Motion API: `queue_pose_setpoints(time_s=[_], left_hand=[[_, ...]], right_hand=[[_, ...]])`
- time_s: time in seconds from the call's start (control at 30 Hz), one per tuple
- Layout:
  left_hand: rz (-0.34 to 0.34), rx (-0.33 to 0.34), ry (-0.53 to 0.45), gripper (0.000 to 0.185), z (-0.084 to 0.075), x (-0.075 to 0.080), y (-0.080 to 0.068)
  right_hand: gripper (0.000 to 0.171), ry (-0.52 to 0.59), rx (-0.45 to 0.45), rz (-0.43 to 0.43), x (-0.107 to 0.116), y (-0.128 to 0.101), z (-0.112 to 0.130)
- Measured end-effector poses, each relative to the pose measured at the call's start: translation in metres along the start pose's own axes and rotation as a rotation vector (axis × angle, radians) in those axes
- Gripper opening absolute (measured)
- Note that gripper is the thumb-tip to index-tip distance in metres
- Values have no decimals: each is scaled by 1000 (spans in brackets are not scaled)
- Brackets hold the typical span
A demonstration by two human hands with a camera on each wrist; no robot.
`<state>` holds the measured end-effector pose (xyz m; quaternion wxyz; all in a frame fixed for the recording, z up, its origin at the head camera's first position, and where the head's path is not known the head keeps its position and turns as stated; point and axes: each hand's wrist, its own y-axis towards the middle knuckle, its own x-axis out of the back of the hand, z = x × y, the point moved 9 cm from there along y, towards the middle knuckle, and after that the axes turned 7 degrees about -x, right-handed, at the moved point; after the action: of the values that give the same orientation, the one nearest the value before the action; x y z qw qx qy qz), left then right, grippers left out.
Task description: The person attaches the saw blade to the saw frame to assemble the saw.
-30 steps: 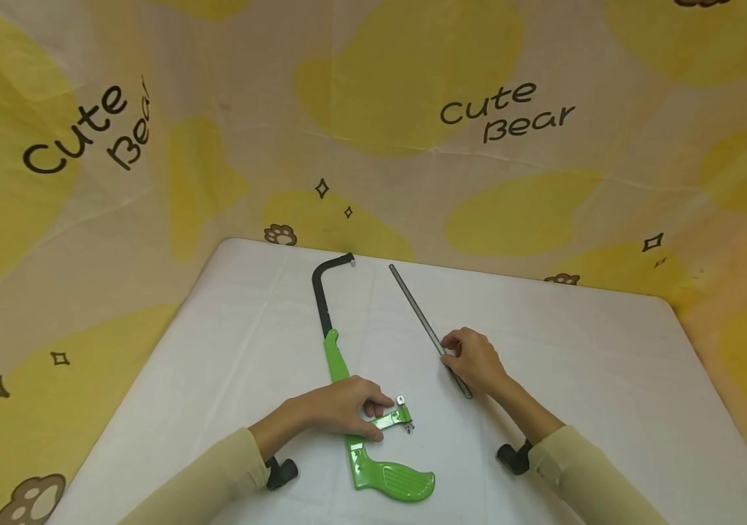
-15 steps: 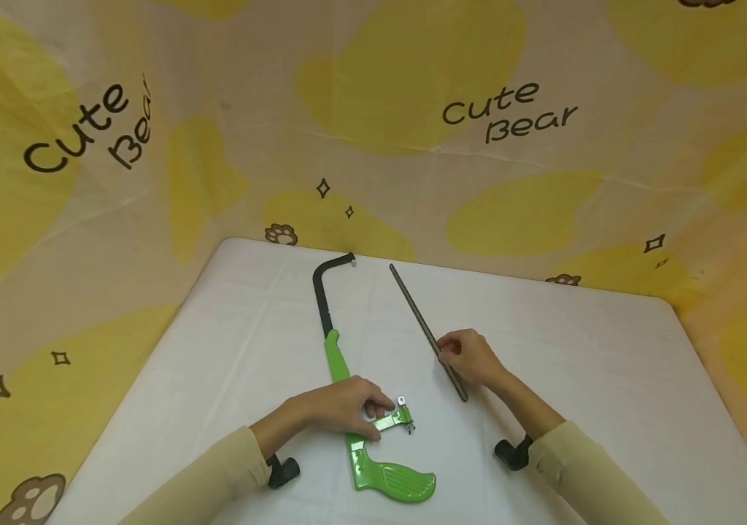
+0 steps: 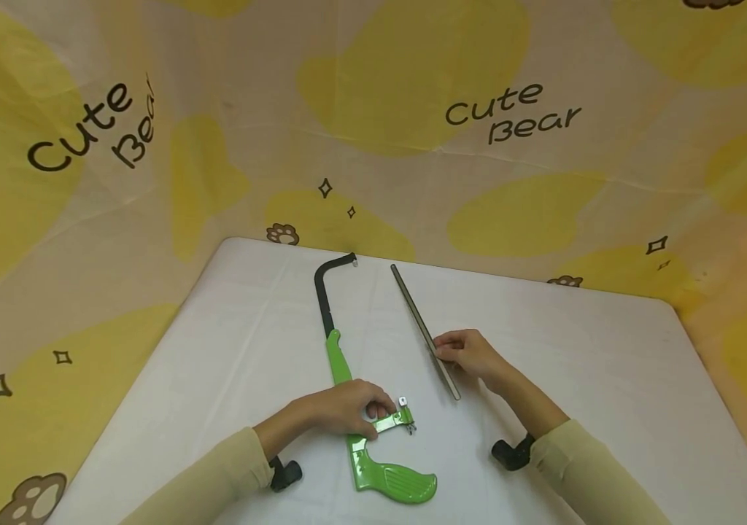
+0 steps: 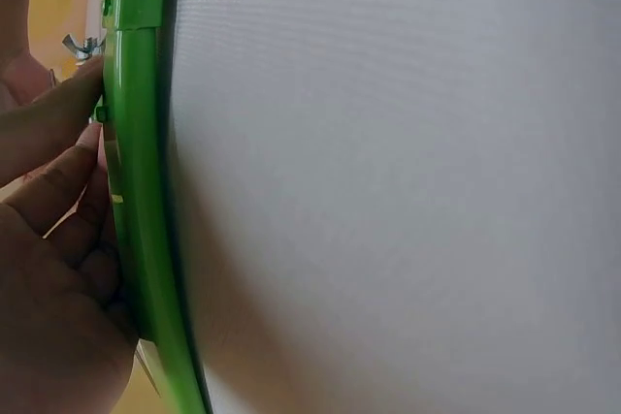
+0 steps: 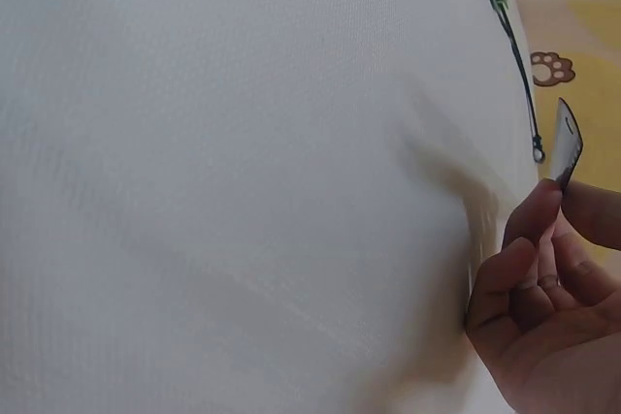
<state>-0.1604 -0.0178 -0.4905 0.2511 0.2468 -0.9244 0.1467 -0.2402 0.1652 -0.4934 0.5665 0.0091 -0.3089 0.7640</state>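
My right hand (image 3: pixel 472 355) pinches the blade (image 3: pixel 424 330), now slid toward 9 o'clock versus before; my left hand (image 3: pixel 341 408) unchanged, gripping the saw frame (image 3: pixel 337 357) on the table (image 3: pixel 610 379).

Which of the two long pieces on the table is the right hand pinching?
The loose grey saw blade, pinched by the right hand; the green-and-black frame sits under the left hand.

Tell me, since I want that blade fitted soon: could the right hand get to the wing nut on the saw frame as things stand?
Probably yes. The right hand pinches the blade, and bare table lies between it and the wing nut. But the left hand grips the saw frame right beside it.
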Motion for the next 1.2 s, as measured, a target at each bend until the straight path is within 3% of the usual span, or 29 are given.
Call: queue_pose_setpoints(time_s=[0.33,0.77,1.2], left_hand=[[-6,13,32,39,3,-3,0],[-2,8,71,35,-3,-2,-1],[13,-4,92,34,-2,-3,-1]], right_hand=[[29,80,-3,26,-5,3,0],[33,97,80,93,-21,4,20],[32,110,91,123,-40,13,33]])
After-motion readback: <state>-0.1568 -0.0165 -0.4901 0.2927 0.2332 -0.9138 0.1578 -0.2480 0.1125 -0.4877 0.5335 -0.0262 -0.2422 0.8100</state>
